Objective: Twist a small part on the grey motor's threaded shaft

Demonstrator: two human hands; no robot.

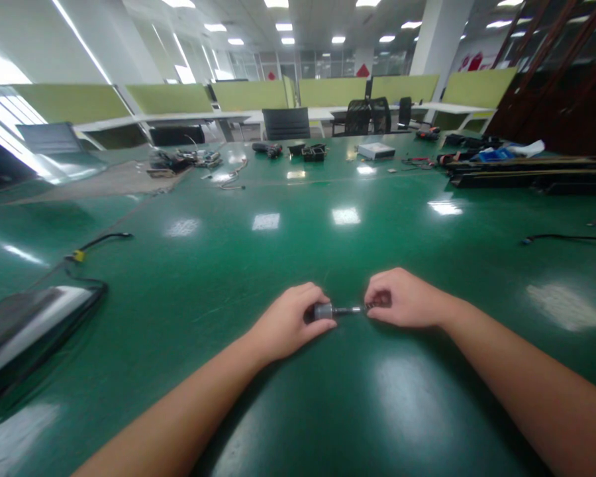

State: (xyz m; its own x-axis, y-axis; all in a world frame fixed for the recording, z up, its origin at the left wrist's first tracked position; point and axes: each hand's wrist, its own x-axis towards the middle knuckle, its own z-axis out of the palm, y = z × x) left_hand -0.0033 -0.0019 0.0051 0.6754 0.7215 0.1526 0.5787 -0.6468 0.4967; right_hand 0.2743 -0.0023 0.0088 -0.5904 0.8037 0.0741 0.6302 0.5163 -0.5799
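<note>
Both of my hands rest on a glossy green table (298, 252) and share one small tool (340, 310). It has a short grey cylindrical end and a thin dark shaft lying level between the hands. My left hand (291, 324) is curled round the grey end, fingers closed. My right hand (402, 299) pinches the far tip of the shaft between thumb and fingers. What sits at that tip is hidden by the fingers.
A dark flat device with a cable (24, 324) lies at the left edge. Black cables (566, 237) run in from the right. Tools, small boxes (376, 151) and long dark bars (531, 171) crowd the far end. Office chairs (287, 124) and green partitions stand beyond.
</note>
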